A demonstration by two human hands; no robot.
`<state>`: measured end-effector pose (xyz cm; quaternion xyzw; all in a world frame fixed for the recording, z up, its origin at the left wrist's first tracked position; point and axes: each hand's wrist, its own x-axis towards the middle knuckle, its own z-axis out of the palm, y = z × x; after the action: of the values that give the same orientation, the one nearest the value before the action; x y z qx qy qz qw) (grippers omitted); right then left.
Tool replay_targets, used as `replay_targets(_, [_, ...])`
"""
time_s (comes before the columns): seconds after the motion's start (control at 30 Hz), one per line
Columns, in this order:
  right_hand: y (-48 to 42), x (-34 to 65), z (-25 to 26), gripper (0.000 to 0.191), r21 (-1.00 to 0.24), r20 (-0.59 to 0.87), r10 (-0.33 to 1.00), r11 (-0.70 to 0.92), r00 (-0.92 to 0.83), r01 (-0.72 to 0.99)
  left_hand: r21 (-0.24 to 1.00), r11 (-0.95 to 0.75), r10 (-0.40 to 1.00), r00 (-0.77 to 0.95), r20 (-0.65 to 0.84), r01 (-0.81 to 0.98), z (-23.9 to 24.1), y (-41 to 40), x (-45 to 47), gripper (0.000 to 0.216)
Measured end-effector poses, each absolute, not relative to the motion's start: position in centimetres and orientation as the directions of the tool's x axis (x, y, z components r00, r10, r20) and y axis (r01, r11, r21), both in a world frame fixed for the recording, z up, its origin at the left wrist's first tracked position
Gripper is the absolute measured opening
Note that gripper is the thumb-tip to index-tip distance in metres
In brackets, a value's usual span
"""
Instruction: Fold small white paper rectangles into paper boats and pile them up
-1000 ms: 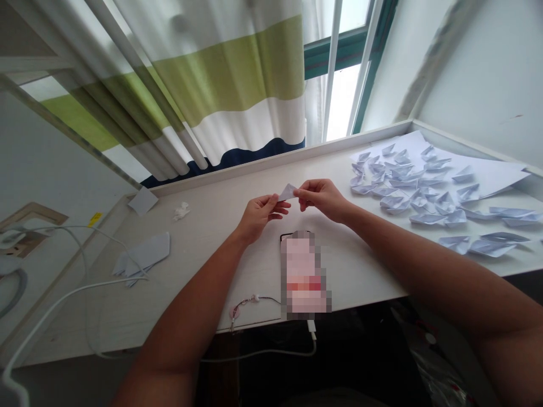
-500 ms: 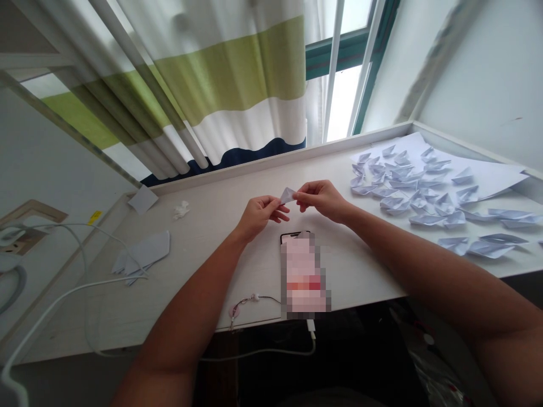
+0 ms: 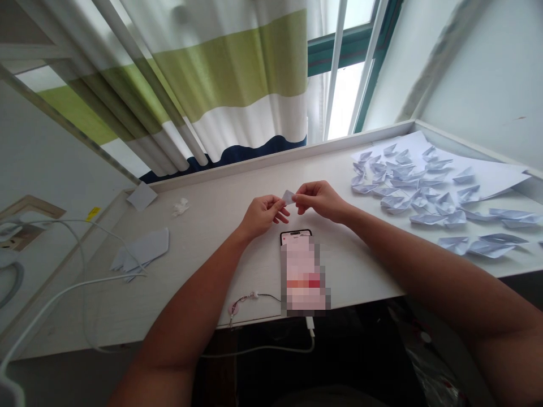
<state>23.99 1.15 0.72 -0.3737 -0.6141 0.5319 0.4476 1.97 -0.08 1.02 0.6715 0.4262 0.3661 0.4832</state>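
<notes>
A small folded piece of white paper (image 3: 289, 196) is held above the desk, between my two hands. My left hand (image 3: 263, 215) pinches its left corner between thumb and forefinger, the other fingers curled loosely below. On the opposite side, my right hand (image 3: 319, 199) grips the right edge with thumb and fingertips. Just below the hands lies a phone (image 3: 297, 233), its screen mostly blurred out. Many folded paper boats (image 3: 403, 172) cover the right part of the desk, some of them resting on or near large white sheets (image 3: 487, 169).
At the left are a stack of paper pieces (image 3: 148, 249), a square of paper (image 3: 142, 195) and a crumpled tissue (image 3: 181, 207). A white cable (image 3: 63, 294) loops over the left side, and another plug (image 3: 310, 324) enters the phone. A raised rim (image 3: 254, 162) edges the desk below the curtain.
The folded paper has turned slightly between my fingers, so it shows a diamond-like face instead of a triangular one. Both hands stay in nearly the same place.
</notes>
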Motion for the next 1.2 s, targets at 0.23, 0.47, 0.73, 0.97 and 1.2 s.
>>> replay_targets(0.23, [0.9,23.8,0.9,0.046,-0.98,0.178,0.907,0.198,-0.382,0.014,0.968,-0.19,0.912,0.393,0.113,0.165,1.2,-0.3,1.9,0.044])
replay_targets(0.47, [1.0,24.2,0.9,0.045,-0.976,0.199,0.867,0.219,-0.456,-0.009,0.981,-0.094,0.89,0.455,0.007,0.168,1.9,-0.5,1.5,0.052])
replay_targets(0.73, [1.0,24.2,1.0,0.052,-0.983,0.172,0.872,0.185,-0.459,-0.016,0.967,-0.181,0.911,0.402,0.095,0.181,1.6,-0.3,1.6,0.051])
replay_targets(0.97, [1.5,24.5,0.8,0.046,-0.975,0.21,0.892,0.22,-0.401,-0.021,0.95,-0.208,0.932,0.341,0.121,0.231,1.2,-0.1,1.6,0.046])
replay_targets(1.2, [1.3,24.1,0.7,0.035,-0.968,0.198,0.913,0.24,-0.356,0.077,0.654,-0.577,0.816,0.322,0.479,0.489,0.6,-0.2,1.8,0.048])
